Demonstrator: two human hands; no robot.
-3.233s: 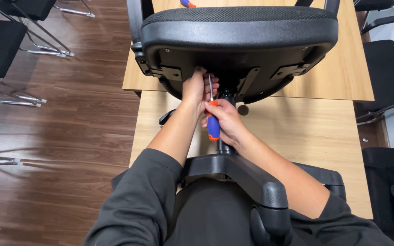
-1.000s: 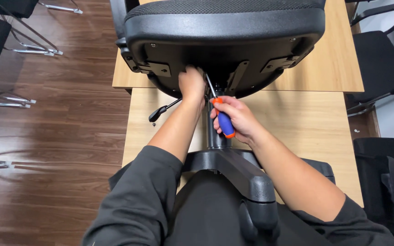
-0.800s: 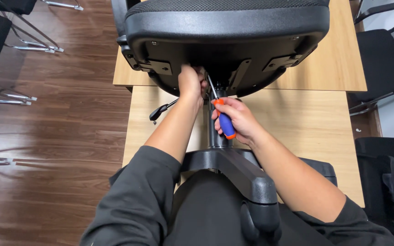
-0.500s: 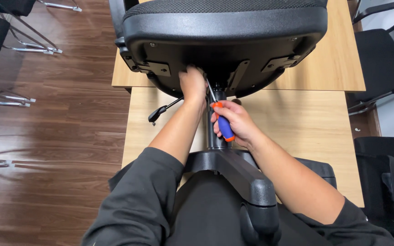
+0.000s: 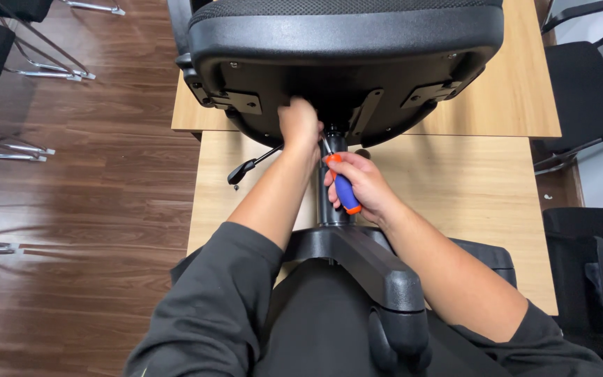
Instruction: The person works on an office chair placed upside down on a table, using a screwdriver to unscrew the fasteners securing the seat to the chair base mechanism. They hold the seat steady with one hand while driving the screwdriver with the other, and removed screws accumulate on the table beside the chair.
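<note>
2 bare hands worked under the black plastic office-chair seat (image 5: 347, 49), which lay tipped on its side across the pale wooden tabletop (image 5: 469, 181). The right hand (image 5: 364, 187) was closed firmly around the blue-and-orange handle of a screwdriver (image 5: 342, 188), its thin metal shaft angled up toward the mechanism where the black gas-lift column (image 5: 326, 199) met the seat's underside. The left hand (image 5: 300, 124) was curled loosely against that underside beside the shaft; whether it pinched a screw could not be told. A black adjustment lever (image 5: 249, 166) jutted out to the left, and the chair's black star base (image 5: 368, 269) rested toward the person's lap. To drive well here, the shaft probably needed to stay in line with the screw, with steady inward pressure and the left hand bracing the seat against twisting.
</note>
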